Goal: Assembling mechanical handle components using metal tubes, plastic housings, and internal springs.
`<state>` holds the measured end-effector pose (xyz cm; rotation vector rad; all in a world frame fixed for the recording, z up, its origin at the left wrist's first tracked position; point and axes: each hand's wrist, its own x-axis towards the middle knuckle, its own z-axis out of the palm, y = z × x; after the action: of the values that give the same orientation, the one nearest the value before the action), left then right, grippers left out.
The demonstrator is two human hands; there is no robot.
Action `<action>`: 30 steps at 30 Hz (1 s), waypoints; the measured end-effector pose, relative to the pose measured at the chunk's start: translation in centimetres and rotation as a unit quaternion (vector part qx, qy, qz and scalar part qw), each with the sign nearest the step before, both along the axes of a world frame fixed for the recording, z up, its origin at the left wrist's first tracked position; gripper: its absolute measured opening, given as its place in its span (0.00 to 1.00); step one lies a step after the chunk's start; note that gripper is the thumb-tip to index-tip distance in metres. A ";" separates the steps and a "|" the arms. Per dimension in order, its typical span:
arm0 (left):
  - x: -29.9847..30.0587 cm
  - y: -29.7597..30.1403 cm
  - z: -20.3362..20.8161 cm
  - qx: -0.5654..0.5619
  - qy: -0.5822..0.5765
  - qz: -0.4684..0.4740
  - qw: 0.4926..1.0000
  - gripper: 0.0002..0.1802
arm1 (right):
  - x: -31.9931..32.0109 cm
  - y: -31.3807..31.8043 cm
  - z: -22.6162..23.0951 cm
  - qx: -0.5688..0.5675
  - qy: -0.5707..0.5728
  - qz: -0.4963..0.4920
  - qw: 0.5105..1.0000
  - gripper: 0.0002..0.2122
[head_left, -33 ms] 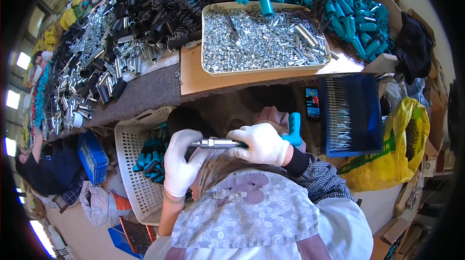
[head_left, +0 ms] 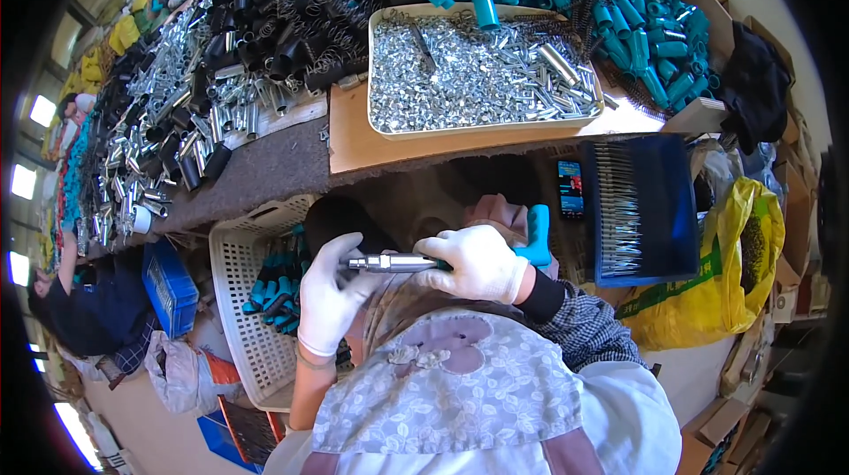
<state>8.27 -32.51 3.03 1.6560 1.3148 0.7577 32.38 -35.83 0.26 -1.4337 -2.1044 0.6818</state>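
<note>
Above my lap, my right hand, in a white glove, is closed round a hand tool with a silver metal barrel. The barrel points left. A teal handle shows beyond the right hand and looks like part of the same tool; the hand hides the joint between them. My left hand, also white-gloved, is at the barrel's tip with thumb and fingers apart. Whether a fingertip touches the metal or holds a tiny part cannot be made out.
On the bench ahead, a cream tray holds small metal parts, with teal handles and springs piled behind. A blue tray of thin metal rods and a phone lie right. A white basket stands left. Co-workers sit far left.
The fingers of my left hand have spread and drawn back from the barrel's tip, leaving more of it showing. My right hand and the tool have hardly moved.
</note>
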 end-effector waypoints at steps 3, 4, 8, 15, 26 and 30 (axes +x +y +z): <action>0.8 0.1 1.4 -0.015 -0.012 -0.068 0.997 0.10 | 0.1 0.0 0.0 -0.009 0.000 0.012 1.000 0.18; 0.1 0.5 0.8 0.139 0.005 -0.119 0.983 0.10 | 0.1 0.0 0.0 -0.008 -0.001 0.012 1.000 0.18; 0.2 1.1 0.8 0.201 0.033 -0.111 0.973 0.11 | 0.2 0.1 0.0 -0.003 -0.002 0.007 1.000 0.17; -0.5 1.8 0.1 0.298 0.017 -0.193 0.934 0.15 | 0.3 0.4 0.3 -0.006 0.008 -0.001 1.000 0.17; 0.7 2.1 0.4 0.261 0.038 -0.154 0.952 0.16 | 0.8 1.4 0.2 -0.032 0.030 0.011 0.999 0.19; 0.7 2.7 -1.3 0.121 -0.041 -0.088 0.988 0.32 | 0.8 1.9 -0.3 -0.004 0.114 -0.006 0.993 0.18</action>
<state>8.96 -29.82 1.71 1.8841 1.0351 0.8962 33.18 -33.97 -0.05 -1.3041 -1.9181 0.8100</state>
